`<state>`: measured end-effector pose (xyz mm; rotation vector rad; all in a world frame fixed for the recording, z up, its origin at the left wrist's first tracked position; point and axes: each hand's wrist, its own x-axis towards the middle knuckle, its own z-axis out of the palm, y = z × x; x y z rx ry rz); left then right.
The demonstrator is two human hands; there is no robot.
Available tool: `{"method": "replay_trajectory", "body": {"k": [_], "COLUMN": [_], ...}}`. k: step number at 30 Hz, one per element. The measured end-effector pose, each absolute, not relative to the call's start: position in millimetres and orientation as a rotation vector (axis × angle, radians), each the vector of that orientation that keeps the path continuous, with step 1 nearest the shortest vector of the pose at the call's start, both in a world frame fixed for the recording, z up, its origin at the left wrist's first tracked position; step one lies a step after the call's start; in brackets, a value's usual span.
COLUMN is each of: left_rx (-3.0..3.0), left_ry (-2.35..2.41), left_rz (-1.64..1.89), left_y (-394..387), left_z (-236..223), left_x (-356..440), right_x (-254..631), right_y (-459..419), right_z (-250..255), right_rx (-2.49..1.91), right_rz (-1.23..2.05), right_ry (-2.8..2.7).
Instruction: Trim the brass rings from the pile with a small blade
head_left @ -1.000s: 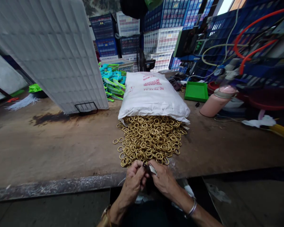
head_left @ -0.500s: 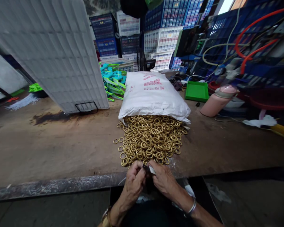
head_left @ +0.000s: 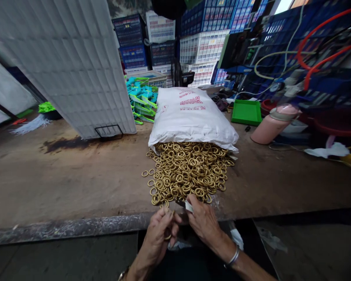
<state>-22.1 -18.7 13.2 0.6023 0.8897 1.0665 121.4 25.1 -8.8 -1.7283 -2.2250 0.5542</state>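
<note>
My left hand (head_left: 160, 232) is closed in a pinch, with a gold ring (head_left: 167, 237) caught among its fingers below the table's front edge. In my right hand (head_left: 203, 218) is a small knife (head_left: 188, 206); its dark, flat tip points left and a white part shows by the thumb. The two hands are a little apart. Just beyond them lies a heap of gold rings (head_left: 190, 169), spilling from the mouth of a white sack (head_left: 193, 117) with red print. A few loose rings lie along the heap's left side.
A tall white ribbed panel (head_left: 61, 66) stands on the wooden table (head_left: 76, 179) at left. Teal and green plastic pieces (head_left: 142, 97) lie behind it. To the right are a green tray (head_left: 246, 112) and a pink bottle (head_left: 273, 127). Stacked crates (head_left: 203, 47) fill the back.
My left hand has drawn away from the knife, down and to the left, and a ring now shows in its fingers. The right hand keeps the knife. The view has shifted slightly.
</note>
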Motion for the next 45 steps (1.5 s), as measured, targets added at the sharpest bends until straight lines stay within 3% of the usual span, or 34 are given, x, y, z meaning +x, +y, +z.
{"method": "replay_trajectory", "body": {"k": [14, 29, 40, 45], "left_rx": [0.202, 0.833, 0.637, 0.674], "left_ry": [0.760, 1.164, 1.066, 1.111], "left_rz": [1.124, 1.063, 1.065, 1.092], "left_y": [-10.8, 16.0, 8.9, 9.0], "left_z": [6.2, 2.8, 8.5, 9.0], "left_x": [-34.6, -8.9, -7.8, -6.1], "right_x": [117.1, 125.3, 120.9, 119.6], "right_y": [29.3, 39.4, 35.4, 35.3], "right_z": [-10.0, 7.9, 5.6, 5.2], "right_rx": [-1.712, -1.277, -1.337, -1.331], "right_rz": [0.465, 1.445, 1.330, 1.476], "right_ry": [-2.317, -1.671, -1.643, -1.472]}}
